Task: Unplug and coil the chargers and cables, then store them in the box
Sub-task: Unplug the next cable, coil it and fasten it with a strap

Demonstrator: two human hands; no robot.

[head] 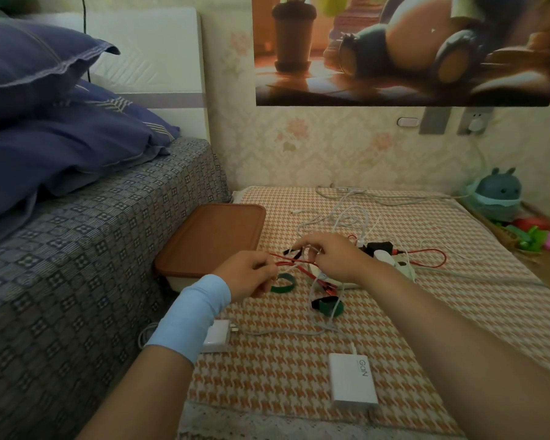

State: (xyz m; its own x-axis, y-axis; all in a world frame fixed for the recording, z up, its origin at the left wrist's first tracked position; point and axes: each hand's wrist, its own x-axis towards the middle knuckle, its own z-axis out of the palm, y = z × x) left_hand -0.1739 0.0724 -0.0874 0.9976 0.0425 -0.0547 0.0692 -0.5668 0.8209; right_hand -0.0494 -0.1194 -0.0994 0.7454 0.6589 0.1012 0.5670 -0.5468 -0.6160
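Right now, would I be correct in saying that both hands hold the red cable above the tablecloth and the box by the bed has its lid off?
Not quite: the brown lid sits on the box, covering it. The rest stands: the left hand and right hand both hold the red cable above the tablecloth. The head view shows this.

Blue pillows [61, 128] lay on the patterned bed [92, 249], and a cartoon poster [404, 49] hung on the wall above a teal toy [497, 198].
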